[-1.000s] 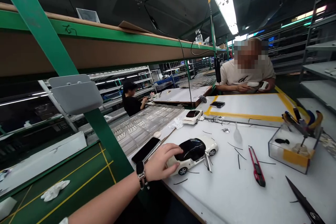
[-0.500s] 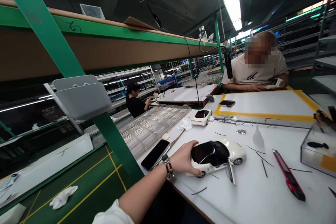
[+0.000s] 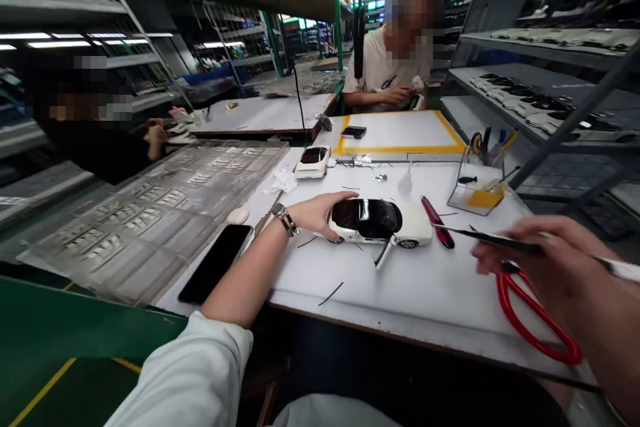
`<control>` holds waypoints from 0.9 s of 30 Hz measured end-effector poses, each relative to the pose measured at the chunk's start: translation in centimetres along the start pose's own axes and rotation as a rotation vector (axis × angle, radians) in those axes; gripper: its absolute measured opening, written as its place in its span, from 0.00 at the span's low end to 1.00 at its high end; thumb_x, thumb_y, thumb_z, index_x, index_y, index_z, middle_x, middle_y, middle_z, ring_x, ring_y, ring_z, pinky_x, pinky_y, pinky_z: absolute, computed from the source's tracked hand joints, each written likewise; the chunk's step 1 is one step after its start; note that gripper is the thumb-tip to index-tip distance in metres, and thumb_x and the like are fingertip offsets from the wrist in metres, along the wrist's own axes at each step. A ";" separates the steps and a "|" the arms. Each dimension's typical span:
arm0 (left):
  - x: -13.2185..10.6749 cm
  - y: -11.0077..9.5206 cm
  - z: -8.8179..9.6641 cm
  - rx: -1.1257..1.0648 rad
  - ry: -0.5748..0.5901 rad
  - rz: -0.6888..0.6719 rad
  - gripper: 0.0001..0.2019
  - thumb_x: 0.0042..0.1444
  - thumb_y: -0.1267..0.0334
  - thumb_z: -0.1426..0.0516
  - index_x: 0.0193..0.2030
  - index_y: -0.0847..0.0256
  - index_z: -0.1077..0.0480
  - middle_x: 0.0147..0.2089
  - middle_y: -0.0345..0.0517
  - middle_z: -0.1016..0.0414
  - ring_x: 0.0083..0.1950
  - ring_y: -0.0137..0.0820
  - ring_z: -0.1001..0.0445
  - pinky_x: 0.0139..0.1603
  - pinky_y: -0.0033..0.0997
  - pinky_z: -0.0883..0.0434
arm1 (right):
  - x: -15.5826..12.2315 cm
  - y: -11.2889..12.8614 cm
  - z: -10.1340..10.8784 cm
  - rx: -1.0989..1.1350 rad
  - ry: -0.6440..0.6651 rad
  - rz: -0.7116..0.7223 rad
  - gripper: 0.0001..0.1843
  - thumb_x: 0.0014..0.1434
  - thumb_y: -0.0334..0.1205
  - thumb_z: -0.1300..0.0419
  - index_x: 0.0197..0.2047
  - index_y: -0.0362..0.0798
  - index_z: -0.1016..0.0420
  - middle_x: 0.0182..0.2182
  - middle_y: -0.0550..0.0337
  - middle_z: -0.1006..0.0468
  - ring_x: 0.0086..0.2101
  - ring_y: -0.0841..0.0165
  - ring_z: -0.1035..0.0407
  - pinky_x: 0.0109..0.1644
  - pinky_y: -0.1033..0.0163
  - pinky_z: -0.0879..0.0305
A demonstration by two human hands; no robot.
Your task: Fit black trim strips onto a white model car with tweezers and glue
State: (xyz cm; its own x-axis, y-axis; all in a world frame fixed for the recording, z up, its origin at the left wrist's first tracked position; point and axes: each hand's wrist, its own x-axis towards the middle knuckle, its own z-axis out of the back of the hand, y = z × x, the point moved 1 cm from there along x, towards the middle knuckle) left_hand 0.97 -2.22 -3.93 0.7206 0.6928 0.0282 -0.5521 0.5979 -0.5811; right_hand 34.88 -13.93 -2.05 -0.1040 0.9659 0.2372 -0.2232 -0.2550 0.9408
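Note:
A white model car point(image 3: 420, 221) with a black roof stands on the white worktable, its near door swung out. Thumb and fingers of my left hand point(image 3: 315, 212) grip the car's left end from both sides. In my right hand point(image 3: 560, 267), blurred by motion, are slim dark tweezers point(image 3: 505, 239). Their thin tip points left, close to the car's right end. Red-handled scissors point(image 3: 530, 327) lie partly under my right hand. Just beyond the car's right end is a red utility knife point(image 3: 437, 221).
A second white model car point(image 3: 313, 161) stands farther back. A black phone point(image 3: 217, 263) and a plastic parts tray point(image 3: 150, 213) are at left. A clear tool box point(image 3: 475, 190) stands at right. Short black strips lie scattered. Two people work at other tables; shelves at right hold several model cars.
My view has swung right and down. My right hand has come into view with the tweezers. My left hand stays on the car, which appears turned slightly.

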 end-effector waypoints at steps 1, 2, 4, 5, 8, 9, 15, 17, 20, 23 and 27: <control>0.3 0.1 0.2 0.042 0.016 -0.002 0.48 0.36 0.61 0.34 0.65 0.63 0.49 0.64 0.54 0.41 0.63 0.46 0.38 0.63 0.46 0.41 | 0.9 0.3 -0.9 0.045 0.067 0.010 0.12 0.64 0.51 0.52 0.41 0.56 0.33 0.33 0.55 0.24 0.33 0.63 0.29 0.38 0.54 0.32; 0.5 0.2 0.4 0.085 0.023 -0.001 0.48 0.36 0.62 0.34 0.65 0.63 0.49 0.64 0.54 0.40 0.63 0.46 0.38 0.63 0.46 0.40 | 1.9 0.6 -1.9 0.052 0.158 0.016 0.11 0.64 0.51 0.51 0.41 0.55 0.33 0.33 0.55 0.23 0.32 0.63 0.29 0.37 0.54 0.33; 0.4 0.3 0.5 0.145 0.008 0.000 0.47 0.36 0.63 0.34 0.65 0.62 0.47 0.63 0.53 0.38 0.62 0.46 0.38 0.63 0.46 0.40 | 3.7 1.1 -3.8 -0.029 0.352 0.019 0.11 0.63 0.50 0.48 0.40 0.53 0.31 0.33 0.56 0.23 0.33 0.64 0.30 0.38 0.56 0.34; 0.2 0.4 0.5 0.157 -0.016 -0.002 0.46 0.36 0.63 0.34 0.64 0.62 0.46 0.63 0.53 0.38 0.62 0.46 0.38 0.63 0.47 0.40 | 4.4 1.2 -4.6 -0.099 0.427 0.018 0.12 0.63 0.50 0.47 0.40 0.52 0.31 0.33 0.57 0.24 0.34 0.64 0.30 0.39 0.56 0.35; -0.7 0.9 0.3 0.167 -0.130 -0.005 0.45 0.37 0.58 0.33 0.63 0.61 0.44 0.63 0.54 0.38 0.64 0.46 0.40 0.64 0.48 0.43 | 6.2 1.1 -6.3 -0.244 0.539 0.027 0.12 0.62 0.51 0.47 0.39 0.51 0.32 0.34 0.58 0.25 0.36 0.65 0.30 0.42 0.58 0.35; -1.1 1.2 0.3 0.169 -0.170 -0.003 0.45 0.37 0.56 0.33 0.63 0.61 0.44 0.63 0.54 0.39 0.64 0.46 0.41 0.65 0.48 0.44 | 6.7 1.0 -6.6 -0.289 0.539 0.054 0.12 0.62 0.51 0.46 0.39 0.51 0.32 0.34 0.58 0.26 0.37 0.65 0.30 0.41 0.58 0.35; -1.8 2.3 0.7 0.205 -0.290 0.003 0.38 0.42 0.58 0.34 0.60 0.62 0.41 0.62 0.54 0.38 0.63 0.42 0.39 0.64 0.44 0.41 | 8.6 0.2 -7.7 -0.556 0.518 0.496 0.05 0.62 0.41 0.45 0.39 0.50 0.33 0.35 0.59 0.26 0.37 0.67 0.33 0.51 0.53 0.43; -1.8 2.3 0.8 0.216 -0.311 0.017 0.36 0.42 0.60 0.34 0.59 0.61 0.40 0.59 0.53 0.36 0.61 0.42 0.37 0.63 0.45 0.39 | 8.9 0.1 -8.1 -0.641 0.525 0.597 0.03 0.62 0.38 0.46 0.39 0.50 0.34 0.35 0.59 0.26 0.38 0.67 0.34 0.56 0.50 0.48; -1.9 2.1 0.9 0.200 -0.296 0.036 0.34 0.42 0.61 0.34 0.58 0.60 0.39 0.58 0.52 0.35 0.59 0.42 0.36 0.62 0.45 0.38 | 9.1 -0.1 -8.7 -0.773 0.510 0.696 0.04 0.62 0.37 0.46 0.41 0.51 0.34 0.35 0.60 0.25 0.41 0.65 0.34 0.60 0.45 0.56; -2.1 1.9 1.0 0.190 -0.300 0.037 0.32 0.44 0.59 0.35 0.57 0.60 0.38 0.57 0.51 0.35 0.59 0.41 0.35 0.62 0.44 0.37 | 9.3 -0.2 -9.3 -0.801 0.522 0.768 0.04 0.63 0.38 0.48 0.41 0.50 0.35 0.34 0.60 0.25 0.42 0.64 0.34 0.61 0.44 0.58; -2.0 1.7 0.9 0.187 -0.318 0.019 0.28 0.48 0.58 0.38 0.56 0.59 0.37 0.56 0.50 0.34 0.58 0.39 0.34 0.61 0.43 0.36 | 10.1 -0.4 -9.7 -0.765 0.578 0.726 0.03 0.62 0.37 0.48 0.39 0.50 0.35 0.34 0.59 0.25 0.40 0.66 0.35 0.58 0.47 0.55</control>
State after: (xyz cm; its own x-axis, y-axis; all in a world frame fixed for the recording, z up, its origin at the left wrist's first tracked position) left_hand -1.74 -2.22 -4.20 0.5593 0.7776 0.2872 -0.6527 0.6267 -0.4257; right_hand 24.52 -4.46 -2.34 -0.8191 0.4730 0.3246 -0.4297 -0.8807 0.1992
